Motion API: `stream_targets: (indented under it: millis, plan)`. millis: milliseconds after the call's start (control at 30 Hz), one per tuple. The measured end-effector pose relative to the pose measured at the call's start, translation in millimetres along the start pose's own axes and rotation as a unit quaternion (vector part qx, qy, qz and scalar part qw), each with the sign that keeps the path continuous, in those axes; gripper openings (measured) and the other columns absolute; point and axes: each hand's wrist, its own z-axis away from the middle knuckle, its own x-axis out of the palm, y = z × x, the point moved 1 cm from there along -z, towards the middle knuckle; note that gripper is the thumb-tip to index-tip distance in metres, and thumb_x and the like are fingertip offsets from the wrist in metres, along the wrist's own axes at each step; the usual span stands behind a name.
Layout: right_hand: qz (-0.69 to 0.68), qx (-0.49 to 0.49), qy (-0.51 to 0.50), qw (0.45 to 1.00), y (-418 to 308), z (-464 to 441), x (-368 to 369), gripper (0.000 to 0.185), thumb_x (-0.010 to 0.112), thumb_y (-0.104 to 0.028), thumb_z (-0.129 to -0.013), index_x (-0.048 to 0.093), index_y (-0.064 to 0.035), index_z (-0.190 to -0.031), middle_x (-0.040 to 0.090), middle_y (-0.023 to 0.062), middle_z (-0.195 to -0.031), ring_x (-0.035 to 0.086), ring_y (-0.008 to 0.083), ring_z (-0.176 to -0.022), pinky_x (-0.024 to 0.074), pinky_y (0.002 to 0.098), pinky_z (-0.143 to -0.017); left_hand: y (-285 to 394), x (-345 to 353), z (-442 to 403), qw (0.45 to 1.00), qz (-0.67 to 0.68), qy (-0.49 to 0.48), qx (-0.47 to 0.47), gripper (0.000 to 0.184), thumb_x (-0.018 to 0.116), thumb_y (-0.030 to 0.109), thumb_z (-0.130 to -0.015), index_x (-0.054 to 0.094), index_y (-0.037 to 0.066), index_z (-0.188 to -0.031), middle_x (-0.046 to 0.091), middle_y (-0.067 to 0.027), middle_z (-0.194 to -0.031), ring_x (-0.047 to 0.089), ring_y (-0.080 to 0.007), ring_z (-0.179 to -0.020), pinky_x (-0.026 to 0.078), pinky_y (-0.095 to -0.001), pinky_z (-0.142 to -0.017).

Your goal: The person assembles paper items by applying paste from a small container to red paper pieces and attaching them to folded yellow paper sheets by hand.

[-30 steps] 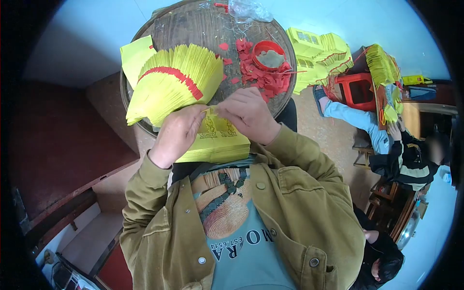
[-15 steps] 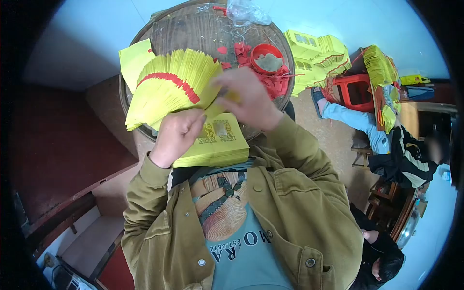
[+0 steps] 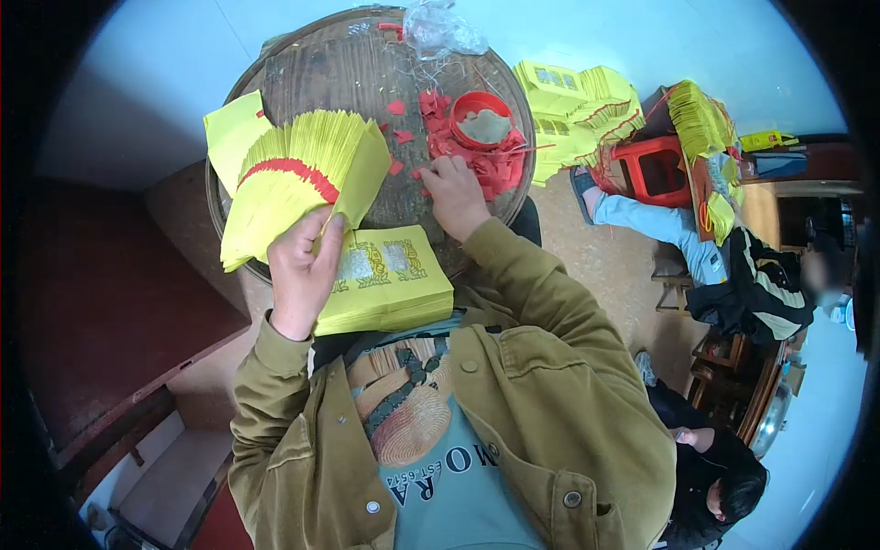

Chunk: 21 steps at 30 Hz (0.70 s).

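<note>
My left hand (image 3: 305,270) is closed on the lower edge of a fanned bundle of yellow paper sheets (image 3: 289,151), thumb on top. Small red paper pieces form a curved band (image 3: 289,168) across the fan. Over the table's right part, my right hand (image 3: 456,194) has its fingers bent down and together at a small red paper piece beside the red scrap pile (image 3: 500,170). Its fingertips are partly hidden. Close to my body lies a thick stack of printed yellow paper (image 3: 390,284), just right of my left hand.
A round wooden table (image 3: 335,69) bears a red bowl (image 3: 481,121) with greyish contents, a clear plastic bag (image 3: 445,32) and a loose yellow sheet (image 3: 234,133). Yellow bundles (image 3: 577,101) and a red stool (image 3: 653,170) stand to the right. Two people (image 3: 761,284) sit beyond.
My right hand has left the yellow fan and moved up to the red paper pieces. My left hand has shifted left and down, its thumb now lying along the fan's edge.
</note>
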Motion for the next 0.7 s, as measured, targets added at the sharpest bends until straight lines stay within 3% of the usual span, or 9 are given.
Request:
stream_targets:
  millis: [100, 200, 267, 300, 367, 467, 533, 633, 700]
  plan:
    - [-0.095, -0.016, 0.051, 0.994, 4.6, -6.6, -9.0, 0.016, 0.074, -0.007, -0.081, 0.072, -0.0069, -0.097, 0.061, 0.0092, -0.099, 0.055, 0.0329, -0.097, 0.0475, 0.041, -0.083, -9.2, 2.5, -0.1, 0.999, -0.011, 0.017, 0.042, 0.014, 0.07, 0.007, -0.097, 0.073, -0.002, -0.107, 0.075, -0.0131, -0.091, 0.071, -0.0198, -0.08, 0.054, -0.0313, -0.075]
    - [-0.191, 0.059, 0.052, 0.978, -2.1, -10.2, -36.3, 0.014, 0.078, -0.012, -0.082, 0.072, -0.0055, -0.092, 0.063, 0.0097, -0.1, 0.058, 0.0311, -0.101, 0.0491, 0.0437, -0.086, 0.0, -1.0, -4.2, 0.997, -0.05, -0.014, 0.048, 0.012, 0.071, 0.007, -0.095, 0.073, -0.001, -0.104, 0.074, -0.0145, -0.092, 0.073, -0.025, -0.081, 0.055, -0.0322, -0.075]
    - [-0.425, 0.108, -0.036, 0.898, -11.0, -11.3, -50.5, 0.012, 0.077, -0.013, -0.087, 0.072, -0.0038, -0.092, 0.066, 0.0087, -0.096, 0.062, 0.0262, -0.096, 0.0489, 0.039, -0.088, -1.2, -0.3, -3.2, 0.998, -0.045, -0.015, 0.038, 0.012, 0.072, 0.007, -0.094, 0.073, -0.001, -0.103, 0.074, -0.015, -0.091, 0.073, -0.0265, -0.082, 0.055, -0.0327, -0.075]
    - [-0.428, 0.106, -0.037, 0.897, -23.3, -12.8, -61.4, 0.012, 0.077, -0.013, -0.087, 0.072, -0.0038, -0.092, 0.066, 0.0087, -0.096, 0.062, 0.0262, -0.096, 0.0489, 0.039, -0.088, -2.6, -0.4, -3.3, 0.999, -0.04, -0.019, 0.03, 0.011, 0.073, 0.007, -0.094, 0.073, -0.001, -0.102, 0.074, -0.0155, -0.091, 0.073, -0.028, -0.082, 0.055, -0.0332, -0.075]
    - [-0.596, 0.113, -0.079, 0.791, -50.0, -13.3, -83.6, 0.009, 0.077, -0.013, -0.089, 0.074, -0.0053, -0.093, 0.068, 0.006, -0.095, 0.064, 0.021, -0.094, 0.0484, 0.0349, -0.089, -10.5, 2.7, -2.4, 0.998, -0.029, -0.014, 0.047, 0.011, 0.073, 0.007, -0.093, 0.073, 0.0, -0.102, 0.074, -0.0158, -0.091, 0.074, -0.0286, -0.082, 0.056, -0.0339, -0.074]
    - [-0.528, 0.029, -0.107, 0.842, -70.6, -15.5, -96.9, 0.008, 0.075, -0.009, -0.091, 0.077, -0.0045, -0.098, 0.068, 0.0035, -0.1, 0.061, 0.0163, -0.104, 0.0475, 0.0323, -0.092, -7.0, 2.2, -2.0, 0.998, -0.024, -0.017, 0.064, 0.011, 0.074, 0.006, -0.092, 0.074, 0.0, -0.101, 0.075, -0.0164, -0.091, 0.074, -0.03, -0.081, 0.056, -0.0353, -0.073]
    - [-0.521, 0.02, -0.097, 0.848, -77.3, -17.4, -93.7, 0.009, 0.08, -0.011, -0.088, 0.079, -0.006, -0.095, 0.069, 0.0031, -0.101, 0.06, 0.0166, -0.104, 0.047, 0.0326, -0.093, -7.1, 2.3, -1.2, 0.996, -0.023, -0.06, 0.065, 0.015, 0.071, 0.002, -0.093, 0.075, -0.001, -0.107, 0.077, -0.0129, -0.097, 0.074, -0.0193, -0.087, 0.055, -0.0297, -0.079]
    - [-0.469, 0.029, -0.087, 0.878, -83.5, -21.7, -88.3, 0.009, 0.083, -0.013, -0.085, 0.079, -0.0072, -0.091, 0.069, 0.0022, -0.098, 0.06, 0.017, -0.104, 0.0466, 0.0328, -0.094, -2.2, 2.0, -2.0, 0.996, 0.006, -0.066, 0.064, 0.015, 0.074, 0.003, -0.089, 0.075, 0.001, -0.104, 0.075, -0.0166, -0.094, 0.074, -0.0304, -0.084, 0.057, -0.0355, -0.074]
    - [-0.481, 0.036, -0.026, 0.876, -86.3, -21.4, -84.0, 0.013, 0.085, -0.019, -0.08, 0.078, -0.009, -0.082, 0.069, 0.003, -0.089, 0.063, 0.0207, -0.093, 0.0477, 0.0359, -0.088, -2.5, 1.3, -1.7, 0.995, -0.011, -0.074, 0.067, 0.017, 0.073, 0.001, -0.089, 0.075, 0.0, -0.105, 0.076, -0.0154, -0.096, 0.074, -0.0265, -0.086, 0.056, -0.0336, -0.076]
